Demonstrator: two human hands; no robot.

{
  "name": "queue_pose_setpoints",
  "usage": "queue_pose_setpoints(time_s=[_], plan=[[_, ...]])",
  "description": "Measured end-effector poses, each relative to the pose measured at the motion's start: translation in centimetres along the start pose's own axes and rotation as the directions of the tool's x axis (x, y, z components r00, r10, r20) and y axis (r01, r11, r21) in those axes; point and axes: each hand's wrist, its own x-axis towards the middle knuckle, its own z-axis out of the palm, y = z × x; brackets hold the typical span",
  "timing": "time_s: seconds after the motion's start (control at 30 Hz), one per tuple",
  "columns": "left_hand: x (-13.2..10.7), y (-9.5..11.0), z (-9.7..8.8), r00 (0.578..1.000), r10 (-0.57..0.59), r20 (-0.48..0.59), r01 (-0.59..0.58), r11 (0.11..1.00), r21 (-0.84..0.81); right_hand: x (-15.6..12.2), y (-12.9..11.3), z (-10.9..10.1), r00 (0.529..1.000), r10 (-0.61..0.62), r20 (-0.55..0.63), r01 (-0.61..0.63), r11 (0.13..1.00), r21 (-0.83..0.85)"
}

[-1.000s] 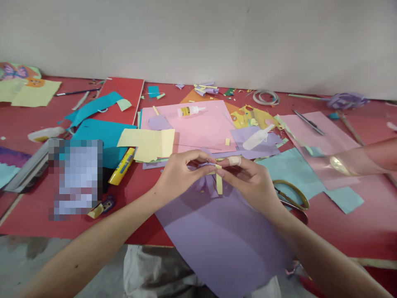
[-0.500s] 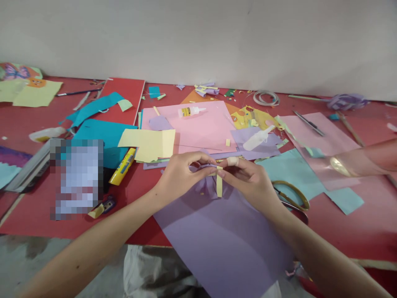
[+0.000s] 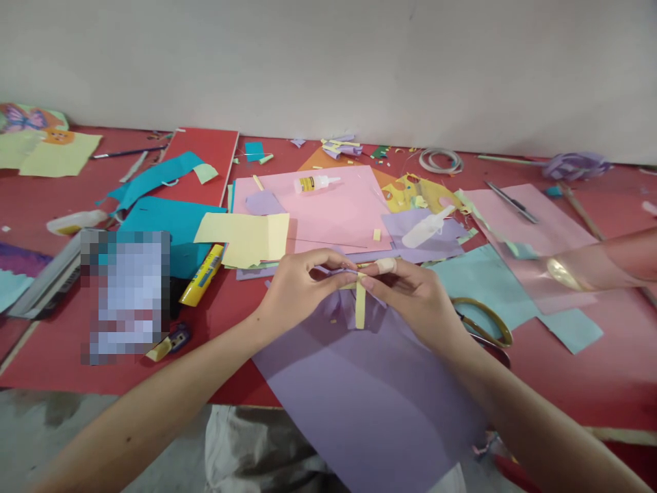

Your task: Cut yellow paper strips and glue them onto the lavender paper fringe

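Observation:
Above a large purple paper sheet [image 3: 369, 390], my two hands meet fingertip to fingertip. My left hand [image 3: 305, 284] is closed in a pinch on a purple paper piece [image 3: 333, 300], mostly hidden by the fingers. A narrow pale-yellow paper strip [image 3: 361, 305] hangs from between the fingertips. My right hand [image 3: 415, 287], with a bandage on one finger, pinches the top of that strip against the purple piece. Whether strip and piece are joined is hidden. Scissors [image 3: 482, 322] with yellow-brown handles lie right beside my right wrist.
A yellow glue stick [image 3: 202, 275] and a tape dispenser [image 3: 172, 342] lie left. Glue bottles [image 3: 311, 183] rest on pink paper [image 3: 333, 216] and purple paper. Another person's forearm [image 3: 606, 260] reaches in from the right over turquoise paper [image 3: 493, 287]. A wall [image 3: 328, 61] closes the back.
The yellow strip has shifted slightly left and hangs a little differently at my fingertips. Both hands keep their pinch nearly in place.

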Motion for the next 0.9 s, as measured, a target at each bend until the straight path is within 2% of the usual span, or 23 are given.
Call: queue_pose_setpoints(time_s=[0.23,0.5,0.9], plan=[[0.06,0.16,0.07,0.999,-0.013,0.037,0.012,1.000,0.001,-0.15,0.21,-0.16,0.999,-0.034,-0.004,0.033,0.995,-0.096],[0.24,-0.10,-0.21,0.997,-0.015,0.072,0.014,1.000,0.015,-0.05,0.49,-0.27,0.999,0.010,0.043,-0.007,0.998,-0.064],[0.65,-0.28,-0.59,0.990,-0.049,0.135,0.053,0.998,-0.028,-0.13,0.38,-0.18,1.000,0.012,-0.016,-0.012,0.999,-0.038]])
